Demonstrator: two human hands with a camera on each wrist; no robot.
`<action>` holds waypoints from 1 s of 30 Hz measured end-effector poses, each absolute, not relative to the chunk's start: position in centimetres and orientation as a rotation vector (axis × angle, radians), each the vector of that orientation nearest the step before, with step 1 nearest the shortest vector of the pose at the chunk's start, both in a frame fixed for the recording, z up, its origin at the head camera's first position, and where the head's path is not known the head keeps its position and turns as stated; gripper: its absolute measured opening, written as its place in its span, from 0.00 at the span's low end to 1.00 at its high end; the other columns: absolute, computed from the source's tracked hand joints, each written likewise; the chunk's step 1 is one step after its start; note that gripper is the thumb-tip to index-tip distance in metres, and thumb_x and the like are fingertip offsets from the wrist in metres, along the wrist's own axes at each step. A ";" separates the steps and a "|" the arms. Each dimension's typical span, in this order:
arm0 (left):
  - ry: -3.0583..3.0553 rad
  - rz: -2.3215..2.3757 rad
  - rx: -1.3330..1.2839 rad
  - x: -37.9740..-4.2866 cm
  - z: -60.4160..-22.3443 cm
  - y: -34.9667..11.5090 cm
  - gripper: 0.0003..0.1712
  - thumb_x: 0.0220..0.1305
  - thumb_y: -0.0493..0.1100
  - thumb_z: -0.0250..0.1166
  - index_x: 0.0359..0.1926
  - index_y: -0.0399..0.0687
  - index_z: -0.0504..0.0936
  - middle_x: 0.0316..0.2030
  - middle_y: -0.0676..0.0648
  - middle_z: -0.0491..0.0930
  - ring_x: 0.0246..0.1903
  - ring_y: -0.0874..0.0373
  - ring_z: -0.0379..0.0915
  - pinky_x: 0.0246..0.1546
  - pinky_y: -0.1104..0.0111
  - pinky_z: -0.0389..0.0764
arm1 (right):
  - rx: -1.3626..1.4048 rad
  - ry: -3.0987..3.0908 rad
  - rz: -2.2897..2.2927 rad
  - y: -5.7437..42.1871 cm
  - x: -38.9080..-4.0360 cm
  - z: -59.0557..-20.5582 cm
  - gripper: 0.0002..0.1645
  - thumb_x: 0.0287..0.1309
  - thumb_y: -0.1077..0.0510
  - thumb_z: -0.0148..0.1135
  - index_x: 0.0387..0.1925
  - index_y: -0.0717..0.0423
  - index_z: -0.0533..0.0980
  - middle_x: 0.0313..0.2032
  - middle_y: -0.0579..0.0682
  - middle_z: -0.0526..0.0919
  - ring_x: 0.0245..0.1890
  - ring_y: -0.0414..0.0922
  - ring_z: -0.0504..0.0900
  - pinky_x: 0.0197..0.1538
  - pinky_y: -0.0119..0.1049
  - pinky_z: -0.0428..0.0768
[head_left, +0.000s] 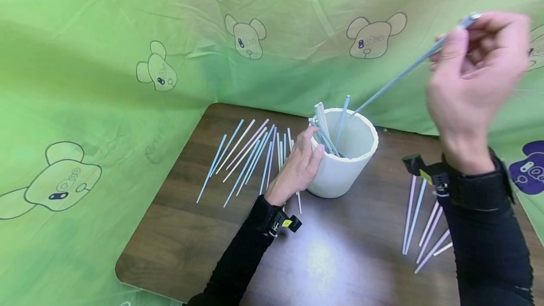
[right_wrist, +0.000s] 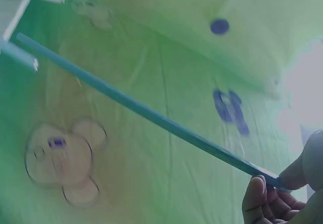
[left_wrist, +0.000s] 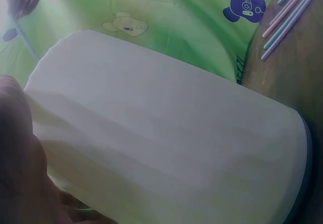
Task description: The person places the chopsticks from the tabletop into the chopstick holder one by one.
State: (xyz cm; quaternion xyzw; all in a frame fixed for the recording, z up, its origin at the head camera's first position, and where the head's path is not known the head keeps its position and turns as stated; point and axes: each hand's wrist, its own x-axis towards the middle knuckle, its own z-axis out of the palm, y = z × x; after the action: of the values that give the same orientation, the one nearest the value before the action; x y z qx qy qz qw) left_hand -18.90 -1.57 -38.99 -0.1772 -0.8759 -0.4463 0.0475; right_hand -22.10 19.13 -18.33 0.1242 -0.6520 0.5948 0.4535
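Observation:
A white tapered pot (head_left: 342,174) stands on the brown table, with several blue and pale straws (head_left: 325,131) leaning inside it. My left hand (head_left: 299,164) grips its left rim, fingertips over the edge beside those straws. In the left wrist view the pot's smooth side (left_wrist: 166,128) fills most of the frame. Raised at the upper right, my right hand (head_left: 480,60) pinches one end of a long blue straw (right_wrist: 151,115) between thumb and fingers. That straw slants down to the left, and its far tip overlaps the pot's back rim in the head view.
Many blue, pink and cream straws (head_left: 242,155) lie spread on the table (head_left: 170,244) left of the pot, some behind the left hand. Another group of straws (head_left: 410,216) lies at the right, partly hidden by the right forearm. A green printed cloth (head_left: 289,74) hangs behind the table.

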 end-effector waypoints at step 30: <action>-2.664 -1.334 -0.577 -18.9 -38.9 -1.9 0.34 0.76 0.60 0.30 0.77 0.54 0.45 0.76 0.38 0.54 0.73 0.47 0.59 0.71 0.50 0.69 | 0.509 -2.453 1.017 14.7 -25.9 -28.6 0.12 0.69 0.64 0.57 0.47 0.70 0.76 0.40 0.66 0.87 0.37 0.58 0.86 0.44 0.44 0.83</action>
State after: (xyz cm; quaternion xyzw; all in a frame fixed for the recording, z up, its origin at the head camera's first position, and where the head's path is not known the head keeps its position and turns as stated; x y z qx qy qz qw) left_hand -18.86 -1.89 -38.86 -0.1897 -0.8767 -0.4388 0.0535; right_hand -25.91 14.70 -28.63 0.1839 -0.8856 0.3670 0.2173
